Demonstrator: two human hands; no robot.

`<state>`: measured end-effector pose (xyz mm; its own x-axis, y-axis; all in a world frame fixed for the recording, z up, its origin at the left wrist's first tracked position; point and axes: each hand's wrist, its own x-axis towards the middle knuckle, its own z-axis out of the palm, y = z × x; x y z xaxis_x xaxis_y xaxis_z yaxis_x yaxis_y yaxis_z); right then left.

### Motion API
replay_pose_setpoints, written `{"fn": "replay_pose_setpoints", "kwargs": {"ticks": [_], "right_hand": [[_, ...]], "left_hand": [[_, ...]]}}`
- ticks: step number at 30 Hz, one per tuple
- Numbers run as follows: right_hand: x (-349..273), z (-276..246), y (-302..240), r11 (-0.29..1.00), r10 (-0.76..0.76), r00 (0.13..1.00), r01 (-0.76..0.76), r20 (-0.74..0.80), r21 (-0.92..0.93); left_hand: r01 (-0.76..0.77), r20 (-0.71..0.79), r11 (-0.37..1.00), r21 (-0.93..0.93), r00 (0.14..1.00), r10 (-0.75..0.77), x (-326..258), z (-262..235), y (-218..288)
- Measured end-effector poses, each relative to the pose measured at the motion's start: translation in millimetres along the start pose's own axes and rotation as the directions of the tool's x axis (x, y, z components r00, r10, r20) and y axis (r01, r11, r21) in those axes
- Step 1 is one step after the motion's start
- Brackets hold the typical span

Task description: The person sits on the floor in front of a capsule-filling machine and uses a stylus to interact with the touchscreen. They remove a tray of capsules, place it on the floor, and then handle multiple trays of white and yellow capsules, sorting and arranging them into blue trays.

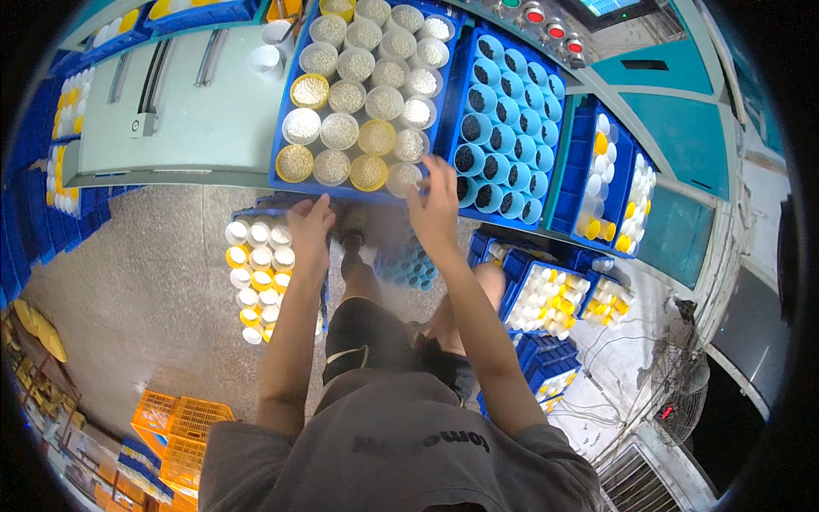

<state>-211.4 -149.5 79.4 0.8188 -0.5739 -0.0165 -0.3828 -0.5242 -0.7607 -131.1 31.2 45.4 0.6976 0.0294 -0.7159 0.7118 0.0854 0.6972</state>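
A blue crate (pixel 279 175) full of cups stands on the bench before me. Clear and yellow cups in it hold small white pellets. My right hand (pixel 437 209) is at its front right corner, fingers apart, thumb close to the corner cup (pixel 404 180); whether it touches cup or rim is hard to tell. Just below the crate's front edge is my left hand (pixel 310 226), fingers partly spread and slightly bent, with nothing visible in it. Beside this crate, on the right, a second blue crate (pixel 459 212) carries light blue cups (pixel 474 130) of black pellets.
Low on the left, a stack of white and yellow cups (pixel 260 277) stands by my leg. More crates of cups (pixel 546 299) are at lower right. Orange crates (pixel 189 418) sit on the floor (pixel 162 282). Buttons (pixel 556 31) line the machine panel; loose cables (pixel 597 388) lie at right.
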Motion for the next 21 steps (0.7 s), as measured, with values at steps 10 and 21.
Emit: {"fn": "replay_pose_setpoints", "kwargs": {"ticks": [10, 21], "right_hand": [[20, -40, 20, 0.993, -0.106, 0.973, 0.092, -0.205, -0.079], [-19, 33, 65, 0.706, 0.580, 0.754, -0.654, 0.307, 0.273]], "left_hand": [[0.239, 0.288, 0.820, -0.521, 0.953, -0.095, -24, -16, 1], [0.094, -0.180, 0.991, -0.096, 0.977, -0.110, -181, -152, -60]]}}
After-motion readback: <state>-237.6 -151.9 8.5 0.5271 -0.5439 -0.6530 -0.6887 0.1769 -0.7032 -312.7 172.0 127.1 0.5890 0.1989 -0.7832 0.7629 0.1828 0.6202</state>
